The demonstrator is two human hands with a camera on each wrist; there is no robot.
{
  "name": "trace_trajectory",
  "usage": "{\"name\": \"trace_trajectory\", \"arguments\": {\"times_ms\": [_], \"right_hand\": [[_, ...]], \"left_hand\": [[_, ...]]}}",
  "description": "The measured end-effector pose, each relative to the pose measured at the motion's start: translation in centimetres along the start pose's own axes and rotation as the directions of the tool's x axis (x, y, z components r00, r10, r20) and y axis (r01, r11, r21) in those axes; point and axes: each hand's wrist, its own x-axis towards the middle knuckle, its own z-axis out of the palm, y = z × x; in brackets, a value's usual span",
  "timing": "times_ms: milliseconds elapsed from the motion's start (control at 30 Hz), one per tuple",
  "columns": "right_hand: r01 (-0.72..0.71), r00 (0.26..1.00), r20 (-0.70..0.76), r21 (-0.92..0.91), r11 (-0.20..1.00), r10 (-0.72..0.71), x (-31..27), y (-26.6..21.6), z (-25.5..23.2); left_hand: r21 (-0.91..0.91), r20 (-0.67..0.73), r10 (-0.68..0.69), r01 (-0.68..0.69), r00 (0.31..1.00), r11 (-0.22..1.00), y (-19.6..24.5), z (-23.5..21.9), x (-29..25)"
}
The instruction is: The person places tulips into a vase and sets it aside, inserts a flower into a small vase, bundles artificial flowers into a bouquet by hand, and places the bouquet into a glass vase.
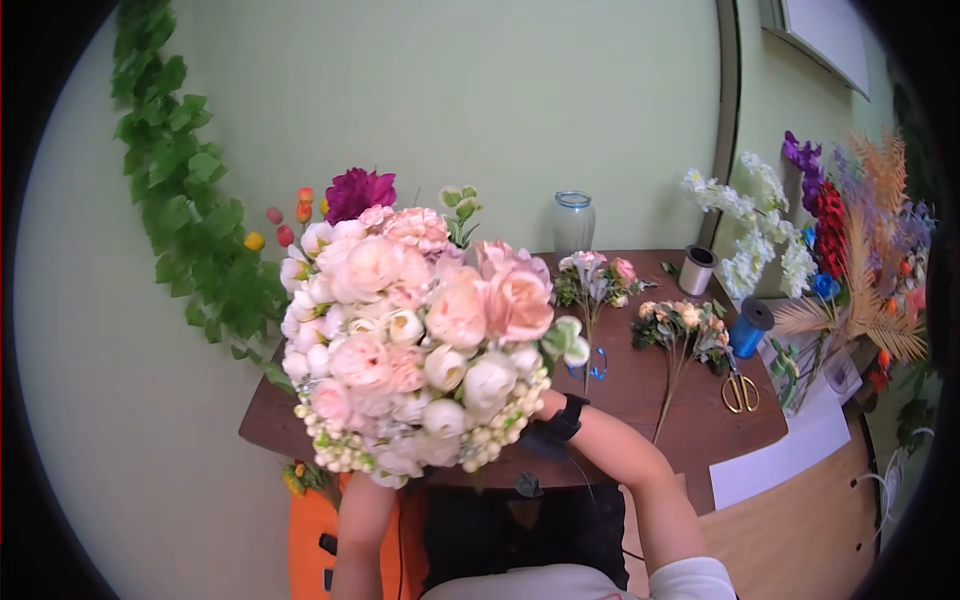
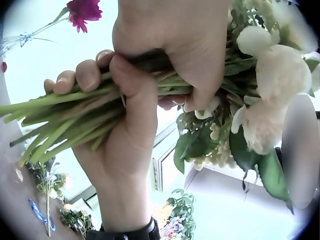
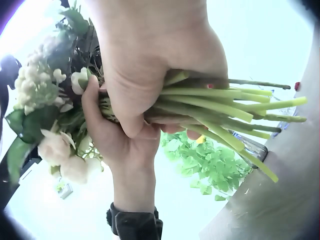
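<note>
A large round bouquet [image 1: 420, 340] of pale pink and white artificial blooms, edged with cream berries, fills the middle of the head view and hides both hands there. Below its blooms, my left hand [image 2: 172, 42] grips the gathered stems close under the flower heads. My right hand [image 3: 155, 65] is curled round the same stems, lower down and against the left. Past the right hand, the green stem ends [image 3: 235, 110] fan out at uneven lengths. Each wrist wears a black band, the right one [image 1: 568, 418] showing beside the bouquet.
On the brown table [image 1: 745, 435] are a glass vase [image 1: 573, 225], two small flower bunches, gold-handled scissors [image 1: 740, 390], a blue ribbon spool [image 1: 752, 325] and a silver one [image 1: 697, 272]. A magenta flower [image 1: 360, 194] shows behind the bouquet. Ivy [image 1: 185, 215] hangs left; tall flowers [image 1: 830, 235] stand right.
</note>
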Motion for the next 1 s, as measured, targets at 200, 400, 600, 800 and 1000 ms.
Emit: {"name": "trace_trajectory", "arguments": {"times_ms": [200, 400, 600, 800, 1000], "right_hand": [[0.057, 0.997, 0.049, 0.048, 0.997, -0.059, 0.3, 0.0, 1.5], [0.094, 0.993, 0.073, 0.059, 0.994, -0.098, -0.1, 0.2, 1.8], [-0.279, 0.929, 0.335, 0.365, 0.888, 0.154, 5.4, -3.5, -2.1], [-0.744, 0.668, 0.190, 0.158, 0.649, 0.719, 1.3, -0.5, -7.5], [-0.832, 0.554, -0.039, -0.066, 0.551, 0.832, -5.1, 4.0, -14.5]], "left_hand": [[-0.066, 0.001, -0.055, 0.055, 0.998, 0.996, 4.7, -2.7, 1.3], [-0.128, 0.019, -0.063, 0.065, 0.998, 0.990, 11.1, -1.8, 14.1], [-0.185, 0.046, -0.068, 0.075, 0.997, 0.980, 9.5, -2.5, 15.8], [-0.246, 0.073, -0.085, 0.100, 0.994, 0.964, 7.0, -2.9, 16.3], [-0.308, 0.064, -0.111, 0.125, 0.992, 0.943, 5.7, -3.0, 16.6]]}}
